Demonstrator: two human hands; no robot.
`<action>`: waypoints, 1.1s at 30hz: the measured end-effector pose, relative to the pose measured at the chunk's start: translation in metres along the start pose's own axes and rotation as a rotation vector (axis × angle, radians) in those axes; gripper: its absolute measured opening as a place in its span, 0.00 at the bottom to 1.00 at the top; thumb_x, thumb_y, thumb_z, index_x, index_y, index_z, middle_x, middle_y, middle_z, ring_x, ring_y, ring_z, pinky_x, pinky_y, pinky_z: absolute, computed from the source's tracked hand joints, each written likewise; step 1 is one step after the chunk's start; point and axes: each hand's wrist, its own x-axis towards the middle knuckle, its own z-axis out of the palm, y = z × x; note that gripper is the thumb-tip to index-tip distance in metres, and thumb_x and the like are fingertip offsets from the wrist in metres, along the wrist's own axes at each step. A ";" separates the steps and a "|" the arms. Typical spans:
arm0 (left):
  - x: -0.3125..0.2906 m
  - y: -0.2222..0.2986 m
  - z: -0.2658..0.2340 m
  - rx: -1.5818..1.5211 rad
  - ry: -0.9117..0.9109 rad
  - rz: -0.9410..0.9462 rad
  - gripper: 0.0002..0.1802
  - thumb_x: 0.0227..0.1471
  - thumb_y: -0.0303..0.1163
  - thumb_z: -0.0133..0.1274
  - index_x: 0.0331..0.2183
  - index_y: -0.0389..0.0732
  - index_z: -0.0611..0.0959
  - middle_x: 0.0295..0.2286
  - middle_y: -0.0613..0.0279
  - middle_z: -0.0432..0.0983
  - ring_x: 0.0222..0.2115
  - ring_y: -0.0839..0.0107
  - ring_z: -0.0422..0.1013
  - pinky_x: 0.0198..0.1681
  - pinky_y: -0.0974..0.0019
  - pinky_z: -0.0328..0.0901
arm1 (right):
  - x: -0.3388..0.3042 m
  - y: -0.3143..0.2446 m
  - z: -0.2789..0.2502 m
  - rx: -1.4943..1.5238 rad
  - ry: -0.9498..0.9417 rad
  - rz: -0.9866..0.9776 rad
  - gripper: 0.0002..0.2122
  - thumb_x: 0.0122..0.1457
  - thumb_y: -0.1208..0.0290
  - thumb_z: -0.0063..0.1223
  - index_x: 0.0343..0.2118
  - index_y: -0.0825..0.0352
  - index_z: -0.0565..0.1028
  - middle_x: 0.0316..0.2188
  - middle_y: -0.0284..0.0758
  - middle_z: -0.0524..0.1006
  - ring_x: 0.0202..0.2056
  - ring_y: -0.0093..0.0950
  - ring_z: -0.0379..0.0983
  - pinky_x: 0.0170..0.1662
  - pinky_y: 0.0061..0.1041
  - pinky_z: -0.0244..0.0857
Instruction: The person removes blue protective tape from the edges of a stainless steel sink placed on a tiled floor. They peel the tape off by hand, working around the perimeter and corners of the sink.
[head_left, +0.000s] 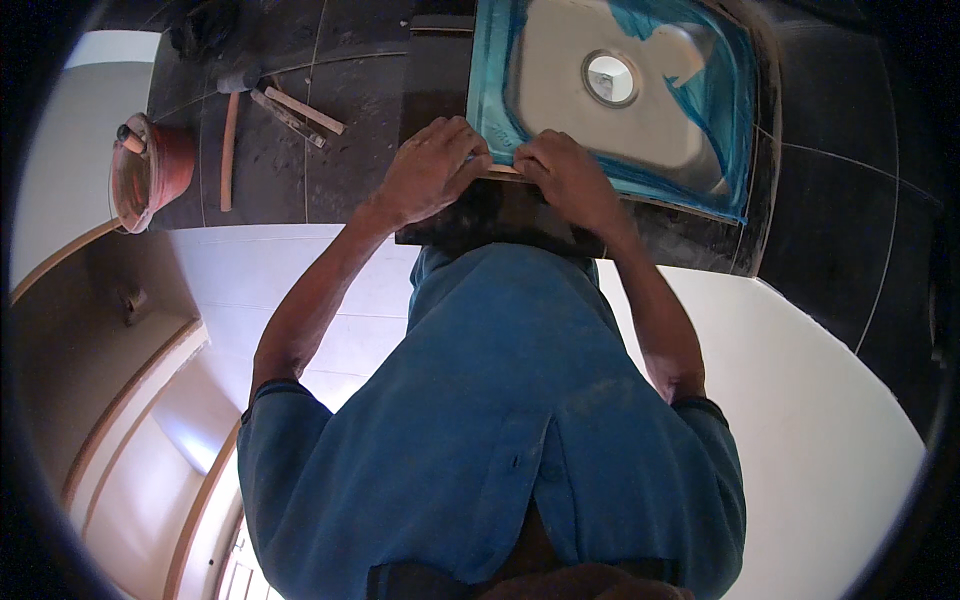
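Observation:
A steel sink lies in the dark tiled counter, partly covered by blue film that is torn and wrinkled on the right. Both my hands meet at its near left corner. My left hand has its fingers curled at the sink's rim, thumb and fingertips pressed together. Close beside it, my right hand is closed in the same way. A thin light strip shows between the fingertips; what they grip is mostly hidden. Below my hands a glossy black tile reaches to my shirt.
On the counter to the left lie a hammer with a dark head, a wooden handle and a narrow worn tool. A reddish bucket with a handled tool in it stands at the far left. Dust marks the tiles.

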 end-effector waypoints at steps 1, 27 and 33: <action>0.003 0.004 0.003 0.071 -0.006 0.033 0.14 0.61 0.39 0.60 0.42 0.40 0.81 0.37 0.55 0.73 0.41 0.56 0.72 0.45 0.51 0.69 | 0.006 -0.003 -0.010 0.098 -0.082 0.107 0.11 0.64 0.65 0.58 0.42 0.67 0.79 0.40 0.44 0.76 0.46 0.47 0.73 0.51 0.46 0.69; 0.040 0.031 0.048 0.139 -0.059 0.111 0.16 0.63 0.44 0.56 0.43 0.42 0.83 0.40 0.53 0.77 0.45 0.52 0.73 0.54 0.47 0.63 | -0.017 0.021 -0.044 0.194 -0.032 0.215 0.13 0.64 0.64 0.60 0.44 0.68 0.79 0.44 0.43 0.78 0.47 0.43 0.75 0.55 0.38 0.68; 0.047 0.033 0.035 -0.149 -0.194 -0.080 0.15 0.62 0.43 0.57 0.42 0.42 0.84 0.38 0.52 0.77 0.45 0.50 0.73 0.54 0.48 0.64 | -0.066 0.023 -0.016 -0.221 0.153 0.094 0.11 0.66 0.66 0.53 0.46 0.65 0.79 0.47 0.42 0.78 0.54 0.44 0.73 0.58 0.46 0.67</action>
